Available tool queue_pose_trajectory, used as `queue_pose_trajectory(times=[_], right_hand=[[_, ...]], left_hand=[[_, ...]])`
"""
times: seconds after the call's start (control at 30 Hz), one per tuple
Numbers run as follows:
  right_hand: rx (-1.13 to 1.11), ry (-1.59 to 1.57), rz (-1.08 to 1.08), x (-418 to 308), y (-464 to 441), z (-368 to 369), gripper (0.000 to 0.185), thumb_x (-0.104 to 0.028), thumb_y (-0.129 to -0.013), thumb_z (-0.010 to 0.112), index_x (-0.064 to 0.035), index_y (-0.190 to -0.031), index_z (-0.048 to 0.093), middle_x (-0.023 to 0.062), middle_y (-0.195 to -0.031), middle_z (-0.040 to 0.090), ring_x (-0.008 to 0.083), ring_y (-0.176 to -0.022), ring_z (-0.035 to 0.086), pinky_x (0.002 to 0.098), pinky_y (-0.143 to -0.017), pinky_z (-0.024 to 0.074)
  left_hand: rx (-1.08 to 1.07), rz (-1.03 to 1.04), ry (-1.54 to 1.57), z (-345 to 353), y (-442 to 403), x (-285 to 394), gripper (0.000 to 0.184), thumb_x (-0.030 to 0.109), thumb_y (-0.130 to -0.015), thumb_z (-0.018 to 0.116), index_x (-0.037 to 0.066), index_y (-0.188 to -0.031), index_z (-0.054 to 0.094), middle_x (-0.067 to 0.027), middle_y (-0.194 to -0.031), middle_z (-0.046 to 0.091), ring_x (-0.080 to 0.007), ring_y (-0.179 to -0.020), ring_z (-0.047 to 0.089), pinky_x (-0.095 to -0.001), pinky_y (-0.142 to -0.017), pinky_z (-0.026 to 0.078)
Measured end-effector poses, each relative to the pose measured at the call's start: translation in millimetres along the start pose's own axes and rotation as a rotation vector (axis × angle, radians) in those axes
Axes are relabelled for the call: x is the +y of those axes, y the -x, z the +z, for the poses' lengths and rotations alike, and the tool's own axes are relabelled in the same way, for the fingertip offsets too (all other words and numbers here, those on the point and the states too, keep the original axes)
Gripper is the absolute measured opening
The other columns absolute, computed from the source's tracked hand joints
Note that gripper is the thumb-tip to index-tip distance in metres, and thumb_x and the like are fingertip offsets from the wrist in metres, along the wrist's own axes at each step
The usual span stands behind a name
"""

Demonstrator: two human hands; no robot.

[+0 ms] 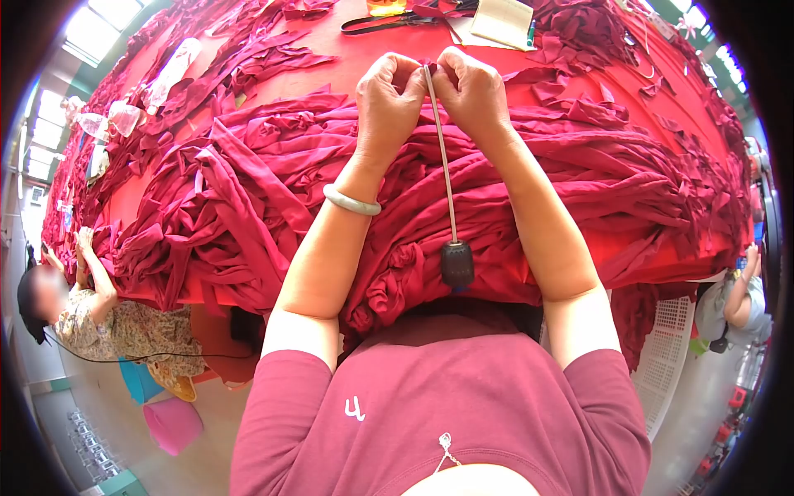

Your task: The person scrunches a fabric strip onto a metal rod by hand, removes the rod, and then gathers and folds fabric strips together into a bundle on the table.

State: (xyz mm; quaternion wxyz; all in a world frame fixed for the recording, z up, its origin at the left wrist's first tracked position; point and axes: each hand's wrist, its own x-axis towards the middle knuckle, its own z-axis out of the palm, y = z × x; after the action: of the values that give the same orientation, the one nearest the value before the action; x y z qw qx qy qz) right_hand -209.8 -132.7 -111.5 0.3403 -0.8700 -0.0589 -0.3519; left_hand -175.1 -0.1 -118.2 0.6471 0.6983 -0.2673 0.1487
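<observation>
My left hand (387, 103) and my right hand (473, 93) are raised close together over the table, fingertips pinched. Between them a small bit of dark red fabric (429, 68) shows, mostly hidden by the fingers. It is at the upper end of a thin metal rod (444, 157). The rod runs down between my forearms to a black handle-like end (456, 264) near the table's front edge. What supports that end I cannot tell. Beneath my forearms lies a long heap of crimson fabric strips (281, 157).
The red table (331, 70) also carries a notepad (500, 23), a black strap (376, 25), a pen (531, 33) and clear plastic bags (174, 74). People sit at left (107, 322) and right (732, 306). A pink bin (174, 426) and white perforated crate (664, 355) stand below.
</observation>
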Motion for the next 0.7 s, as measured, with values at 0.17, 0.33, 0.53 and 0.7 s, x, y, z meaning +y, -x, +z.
queue_pose_trajectory(times=[0.17,0.33,0.53,0.7], right_hand=[[0.106,-0.056,-0.128,-11.6,0.3,0.0,0.014,-0.016,-0.086,0.057,-0.0047,-0.079,0.054,0.0158,-0.072,0.058,0.0372,-0.070,0.059,0.0439,-0.060,0.0464],[0.209,-0.074,-0.205,-20.8,19.7,-0.2,0.013,-0.010,-0.086,0.059,-0.0026,-0.078,0.052,0.0140,-0.073,0.056,0.0358,-0.068,0.058,0.0414,-0.058,0.0454],[0.020,-0.269,-0.089,-14.4,27.8,-10.1,0.009,-0.005,-0.090,0.058,0.0008,-0.084,0.056,0.0062,-0.069,0.053,0.0145,-0.064,0.054,0.0288,-0.059,0.0436],[-0.437,-0.492,0.215,-8.4,5.3,-36.1,0.030,-0.026,-0.095,0.056,-0.0001,-0.082,0.062,0.0139,-0.063,0.054,0.0184,-0.058,0.054,0.0323,-0.056,0.0441]], left_hand=[[0.109,0.056,0.008,-0.7,5.1,8.5,0.003,0.003,-0.083,0.064,0.001,-0.084,0.061,-0.0072,-0.075,0.064,-0.0122,-0.065,0.061,-0.0268,-0.059,0.050],[0.123,0.157,-0.036,-0.8,20.7,13.0,0.004,0.001,-0.084,0.063,0.002,-0.085,0.060,-0.0066,-0.081,0.061,-0.0129,-0.067,0.059,-0.0244,-0.059,0.048],[-0.140,-0.829,0.877,-12.6,22.3,8.3,0.024,0.029,-0.095,0.059,0.006,-0.089,0.062,-0.0031,-0.076,0.063,-0.0120,-0.063,0.058,-0.0214,-0.057,0.046],[-0.166,-0.725,1.016,-11.2,8.4,-1.7,0.014,0.021,-0.093,0.062,0.007,-0.091,0.061,-0.0022,-0.075,0.062,-0.0113,-0.067,0.059,-0.0233,-0.058,0.047]])
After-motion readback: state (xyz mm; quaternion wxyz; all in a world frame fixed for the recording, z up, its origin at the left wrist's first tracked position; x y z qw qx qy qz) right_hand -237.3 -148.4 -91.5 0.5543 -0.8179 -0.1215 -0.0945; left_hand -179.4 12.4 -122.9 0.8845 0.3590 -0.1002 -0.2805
